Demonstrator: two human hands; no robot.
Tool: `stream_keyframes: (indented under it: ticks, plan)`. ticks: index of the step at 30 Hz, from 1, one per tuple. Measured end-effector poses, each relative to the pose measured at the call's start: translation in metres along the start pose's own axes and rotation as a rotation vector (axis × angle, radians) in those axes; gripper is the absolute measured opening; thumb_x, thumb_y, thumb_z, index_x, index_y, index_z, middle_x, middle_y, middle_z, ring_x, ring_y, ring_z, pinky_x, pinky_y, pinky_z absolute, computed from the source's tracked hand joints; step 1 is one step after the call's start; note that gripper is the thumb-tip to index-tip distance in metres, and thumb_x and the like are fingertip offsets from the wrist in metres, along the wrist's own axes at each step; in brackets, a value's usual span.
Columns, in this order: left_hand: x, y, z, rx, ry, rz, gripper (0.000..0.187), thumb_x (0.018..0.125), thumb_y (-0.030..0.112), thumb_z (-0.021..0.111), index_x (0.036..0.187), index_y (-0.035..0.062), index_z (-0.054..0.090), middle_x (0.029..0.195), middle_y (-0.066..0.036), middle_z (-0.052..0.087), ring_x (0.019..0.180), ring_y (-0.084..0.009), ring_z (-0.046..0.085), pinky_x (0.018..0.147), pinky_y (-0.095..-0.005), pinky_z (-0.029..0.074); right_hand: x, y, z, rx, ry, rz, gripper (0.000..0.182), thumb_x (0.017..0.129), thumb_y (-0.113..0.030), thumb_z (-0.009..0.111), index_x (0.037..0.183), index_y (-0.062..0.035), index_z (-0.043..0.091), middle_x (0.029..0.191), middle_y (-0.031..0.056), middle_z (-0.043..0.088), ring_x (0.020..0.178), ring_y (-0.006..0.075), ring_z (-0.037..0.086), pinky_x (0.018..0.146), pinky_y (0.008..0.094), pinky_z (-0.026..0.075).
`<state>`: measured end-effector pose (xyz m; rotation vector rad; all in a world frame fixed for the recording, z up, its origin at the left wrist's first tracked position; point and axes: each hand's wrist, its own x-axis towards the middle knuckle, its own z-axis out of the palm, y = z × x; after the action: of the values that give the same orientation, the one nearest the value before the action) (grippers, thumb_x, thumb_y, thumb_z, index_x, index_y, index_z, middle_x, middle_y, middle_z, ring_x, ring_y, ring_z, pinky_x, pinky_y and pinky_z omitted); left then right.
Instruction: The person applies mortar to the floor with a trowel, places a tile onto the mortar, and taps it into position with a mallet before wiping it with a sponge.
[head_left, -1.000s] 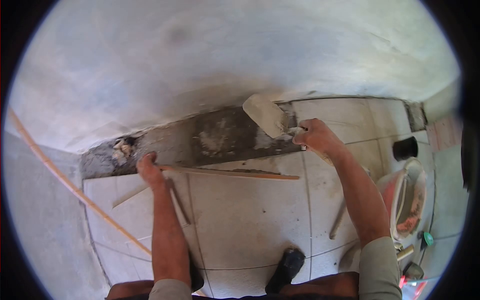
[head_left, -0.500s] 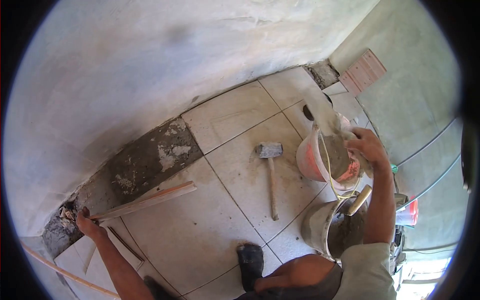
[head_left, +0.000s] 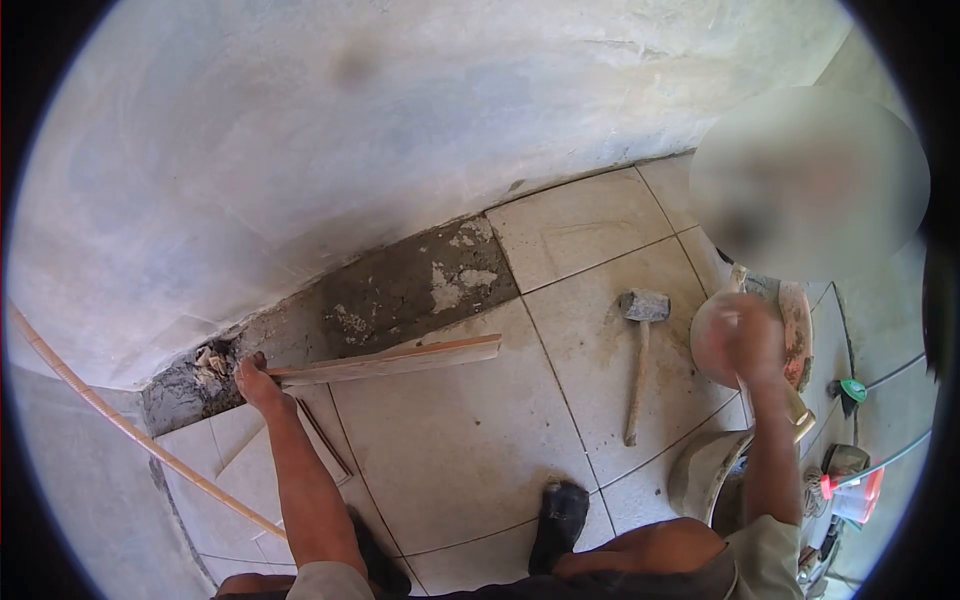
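Note:
My left hand (head_left: 262, 385) is closed round the near-wall end of a long wooden board (head_left: 400, 361), which lies across the floor tile beside the bare strip of mortar (head_left: 400, 295). My right hand (head_left: 745, 340) is over the pinkish bucket (head_left: 798, 335) on the right. Motion smears its fingers, so whether they hold anything does not show. A mallet (head_left: 646, 306) with a dark, dusty head and wooden handle rests on the tiles to the left of this bucket. Close to my right forearm stands a second, grey mortar-stained bucket (head_left: 695, 475).
Loose tiles (head_left: 245, 465) lie beneath my left arm, near a thin bamboo-like rod (head_left: 140, 420). My boots (head_left: 560, 520) stand on the tiled floor. A clear tub with red edging (head_left: 858, 495) and hoses are at far right. A blurred oval covers the upper right.
The view has turned right, so things sit differently in it. My right hand has moved from the pinkish bucket's far rim to its near side. The left hand keeps hold of the board.

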<state>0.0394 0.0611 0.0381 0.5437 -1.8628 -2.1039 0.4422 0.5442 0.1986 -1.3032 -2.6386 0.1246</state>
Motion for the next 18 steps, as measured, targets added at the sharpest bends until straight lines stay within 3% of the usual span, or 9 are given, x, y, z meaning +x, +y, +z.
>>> stream_keyframes:
  ticks: [1, 2, 3, 4, 6, 8, 10, 15, 18]
  plan:
    - [-0.001, 0.0, -0.001, -0.029, -0.003, 0.013, 0.026, 0.088, 0.022, 0.052, 0.103, 0.0003, 0.052, 0.099, -0.009, 0.056, 0.093, -0.0198, 0.055, 0.085, -0.0349, 0.043, 0.0, -0.037, 0.014, -0.003, -0.336, -0.097, 0.024, 0.085, -0.025, 0.057, 0.099, -0.0064, 0.065, 0.093, 0.0145, 0.067, 0.076, 0.0337, 0.065, 0.071, 0.042, 0.053]
    - [0.001, -0.003, -0.003, -0.031, 0.007, 0.015, 0.026, 0.088, 0.022, 0.052, 0.103, 0.0003, 0.052, 0.099, -0.009, 0.056, 0.093, -0.0198, 0.055, 0.085, -0.0349, 0.043, -0.006, -0.088, 0.021, 0.05, -0.563, 0.066, 0.03, 0.089, -0.03, 0.055, 0.106, -0.0073, 0.063, 0.104, 0.0155, 0.065, 0.088, 0.0319, 0.065, 0.08, 0.0415, 0.051]
    - [0.004, -0.009, -0.005, -0.01, 0.014, 0.025, 0.03, 0.088, 0.026, 0.053, 0.105, 0.0007, 0.051, 0.1, -0.009, 0.055, 0.094, -0.0197, 0.055, 0.086, -0.0349, 0.043, -0.017, -0.099, 0.064, 0.164, -0.571, -0.212, 0.043, 0.09, -0.039, 0.052, 0.118, -0.0067, 0.058, 0.117, 0.0164, 0.06, 0.104, 0.031, 0.06, 0.09, 0.0421, 0.046]
    - [0.005, -0.011, -0.009, 0.014, 0.02, 0.036, 0.034, 0.089, 0.03, 0.055, 0.106, 0.0011, 0.051, 0.102, -0.009, 0.055, 0.094, -0.0195, 0.055, 0.086, -0.0349, 0.043, -0.025, -0.12, 0.102, 0.174, -0.678, -0.272, 0.053, 0.091, -0.042, 0.052, 0.127, -0.0045, 0.05, 0.124, 0.0176, 0.055, 0.114, 0.0316, 0.053, 0.097, 0.0424, 0.041]
    - [0.002, -0.002, -0.007, 0.066, 0.016, 0.009, 0.04, 0.089, 0.035, 0.056, 0.109, 0.0014, 0.051, 0.103, -0.009, 0.055, 0.096, -0.0196, 0.055, 0.086, -0.0347, 0.043, -0.042, -0.147, 0.161, 0.308, -0.616, -0.435, 0.05, 0.089, -0.041, 0.055, 0.116, 0.0006, 0.053, 0.115, 0.0207, 0.058, 0.105, 0.0359, 0.057, 0.091, 0.0423, 0.045]
    - [-0.006, 0.01, 0.0, 0.117, -0.007, -0.011, 0.046, 0.089, 0.041, 0.057, 0.111, 0.0017, 0.05, 0.105, -0.009, 0.054, 0.097, -0.0198, 0.054, 0.086, -0.0345, 0.043, -0.052, -0.166, 0.195, 0.425, -0.571, -0.463, 0.046, 0.089, -0.039, 0.057, 0.109, 0.0023, 0.057, 0.109, 0.0223, 0.06, 0.1, 0.0378, 0.058, 0.087, 0.0422, 0.047]
    - [-0.016, 0.019, 0.007, 0.16, -0.045, -0.01, 0.057, 0.088, 0.051, 0.055, 0.117, 0.0019, 0.048, 0.109, -0.01, 0.054, 0.101, -0.0203, 0.053, 0.086, -0.0352, 0.043, -0.05, -0.178, 0.216, 0.602, -0.438, -0.466, 0.035, 0.087, -0.031, 0.061, 0.09, 0.0033, 0.06, 0.091, 0.0228, 0.061, 0.086, 0.0402, 0.06, 0.076, 0.0426, 0.049]
    - [-0.015, -0.005, -0.01, 0.103, -0.055, 0.077, 0.066, 0.091, 0.057, 0.047, 0.125, 0.001, 0.045, 0.123, -0.014, 0.051, 0.106, -0.0217, 0.052, 0.093, -0.036, 0.039, -0.051, -0.182, 0.217, 0.705, -0.332, -0.519, 0.026, 0.085, -0.021, 0.064, 0.079, 0.0036, 0.059, 0.076, 0.0216, 0.058, 0.074, 0.0401, 0.059, 0.067, 0.0442, 0.048]
    - [-0.018, -0.018, -0.02, 0.038, -0.102, 0.04, 0.067, 0.089, 0.057, 0.05, 0.134, 0.0078, 0.04, 0.124, -0.007, 0.05, 0.109, -0.0184, 0.05, 0.09, -0.0337, 0.04, -0.047, -0.187, 0.217, 0.715, -0.308, -0.525, 0.026, 0.085, -0.021, 0.064, 0.076, 0.0033, 0.057, 0.073, 0.0217, 0.057, 0.072, 0.0404, 0.058, 0.065, 0.0452, 0.047]
